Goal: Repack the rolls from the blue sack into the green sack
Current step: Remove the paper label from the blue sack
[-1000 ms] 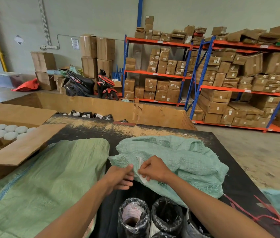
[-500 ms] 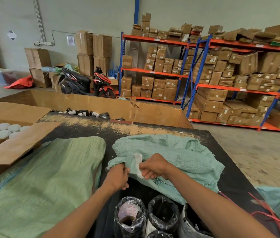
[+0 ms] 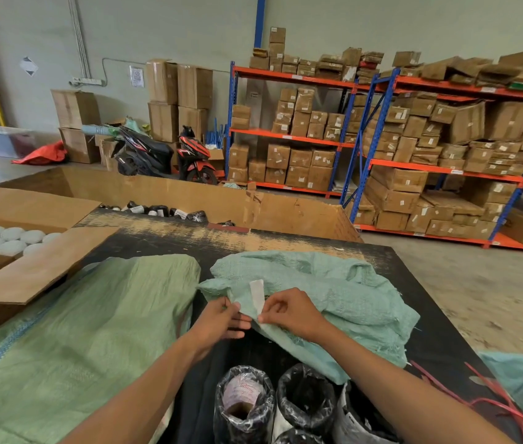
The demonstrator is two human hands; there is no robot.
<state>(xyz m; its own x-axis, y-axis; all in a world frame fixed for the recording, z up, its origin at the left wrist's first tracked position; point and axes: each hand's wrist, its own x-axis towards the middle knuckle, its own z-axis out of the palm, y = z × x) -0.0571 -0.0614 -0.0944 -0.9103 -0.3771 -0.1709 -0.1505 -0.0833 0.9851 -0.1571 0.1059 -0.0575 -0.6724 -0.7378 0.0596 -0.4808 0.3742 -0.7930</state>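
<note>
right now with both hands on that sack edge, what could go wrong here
The crumpled sack is limp; both hands, left hand and right hand, pinch one small spot by the white strip, so the mouth may slip from the fingers. The wrapped rolls stand just below; dragging fabric could topple them.

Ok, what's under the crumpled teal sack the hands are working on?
The crumpled teal sack lies on the black table; bare tabletop shows all round it. Its near edge drapes toward the wrapped rolls. Anything beneath the cloth is hidden.
</note>
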